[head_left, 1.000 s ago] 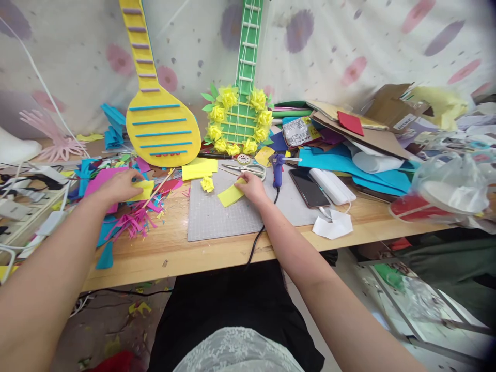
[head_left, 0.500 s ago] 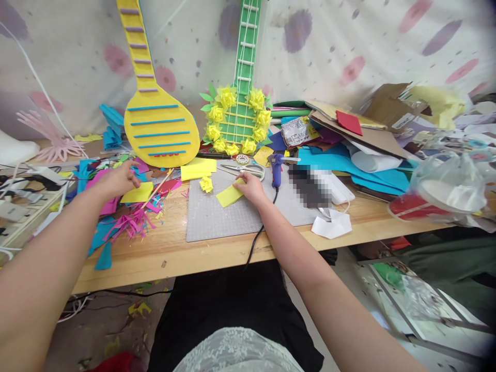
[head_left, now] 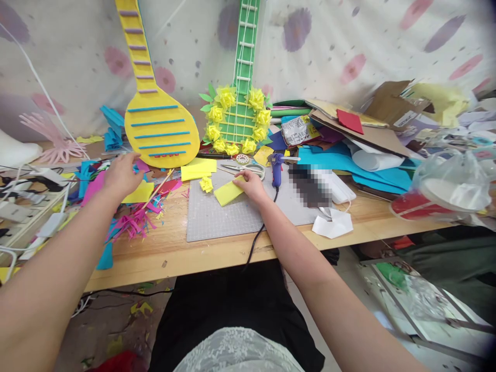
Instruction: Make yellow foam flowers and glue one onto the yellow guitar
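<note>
My right hand (head_left: pixel 251 186) pinches the right end of a folded strip of yellow paper (head_left: pixel 228 193) over the grey cutting mat (head_left: pixel 217 227). Beside the strip lies a yellow paper flower (head_left: pixel 206 184). Scissors (head_left: pixel 248 168) rest just behind my right hand, and a purple glue gun (head_left: pixel 276 170) is to its right. At the left, my left hand (head_left: pixel 126 176) hovers over coloured paper scraps, next to a yellow paper piece (head_left: pixel 140 192). Its thumb and fingers look apart, with nothing visible between them.
Against the wall lean a yellow paper instrument (head_left: pixel 163 121) and a green one (head_left: pixel 245 67) ringed with yellow flowers. Stacked coloured sheets (head_left: pixel 321 160) and a bagged cup (head_left: pixel 437 194) fill the right. A power strip (head_left: pixel 42 206) sits far left. The glue gun's cord (head_left: pixel 256 243) crosses the table's front edge.
My left hand has shifted slightly to the right and up over the scraps, its fingers turned differently. The yellow strip in my right hand has tilted and moved slightly; that hand stays nearly in place.
</note>
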Motion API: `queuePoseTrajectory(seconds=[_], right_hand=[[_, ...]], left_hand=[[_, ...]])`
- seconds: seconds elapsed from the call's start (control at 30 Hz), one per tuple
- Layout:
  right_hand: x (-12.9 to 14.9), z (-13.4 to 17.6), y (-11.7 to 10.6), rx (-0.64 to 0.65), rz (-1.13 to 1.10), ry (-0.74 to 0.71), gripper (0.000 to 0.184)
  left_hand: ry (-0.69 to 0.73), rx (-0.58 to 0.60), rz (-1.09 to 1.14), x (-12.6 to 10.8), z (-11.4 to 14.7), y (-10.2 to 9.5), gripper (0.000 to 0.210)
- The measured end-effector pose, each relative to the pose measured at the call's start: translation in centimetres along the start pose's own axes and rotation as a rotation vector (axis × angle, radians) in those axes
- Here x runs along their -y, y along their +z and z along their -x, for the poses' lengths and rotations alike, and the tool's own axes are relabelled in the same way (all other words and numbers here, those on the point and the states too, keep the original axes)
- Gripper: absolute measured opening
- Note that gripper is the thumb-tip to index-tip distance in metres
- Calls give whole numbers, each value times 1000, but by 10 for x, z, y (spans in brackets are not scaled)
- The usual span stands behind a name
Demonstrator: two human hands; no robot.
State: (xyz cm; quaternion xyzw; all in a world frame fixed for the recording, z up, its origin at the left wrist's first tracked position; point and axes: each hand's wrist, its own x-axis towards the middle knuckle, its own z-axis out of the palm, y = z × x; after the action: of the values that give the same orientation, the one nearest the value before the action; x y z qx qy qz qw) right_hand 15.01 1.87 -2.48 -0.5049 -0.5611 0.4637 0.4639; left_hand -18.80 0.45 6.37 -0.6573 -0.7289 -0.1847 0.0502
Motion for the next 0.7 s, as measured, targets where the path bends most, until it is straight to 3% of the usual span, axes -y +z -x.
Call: queuePoseTrajectory(seconds=[0.07,0.1,0.17,0.27,0.37,0.43,0.5,0.6,0.7], right_hand=[[3,1,1,16,-92,5,26],[5,2,1,25,-133,8,28],[9,4,2,51,-193,8,30],[15,9,1,108,-230,-14,32],[20,13,0,199,-224,-48,32],[22,15,1,250,-221,-61,33],[22,15,2,229,-249,-43,36],[21,14,5,141,-361,59,43],[20,14,9,182,-431,124,44]], left_hand=[[9,-141,180,-29,9,1,38],[13,-152,306,-45,13,4,36],[5,-55,596,-78,23,12,34],[-33,273,845,-124,37,24,31],[-67,657,935,-150,48,32,33],[-79,770,932,-157,53,38,28],[-117,738,956,-159,56,46,24],[-235,457,1073,-161,59,56,21],[-326,270,1189,-165,61,63,22]])
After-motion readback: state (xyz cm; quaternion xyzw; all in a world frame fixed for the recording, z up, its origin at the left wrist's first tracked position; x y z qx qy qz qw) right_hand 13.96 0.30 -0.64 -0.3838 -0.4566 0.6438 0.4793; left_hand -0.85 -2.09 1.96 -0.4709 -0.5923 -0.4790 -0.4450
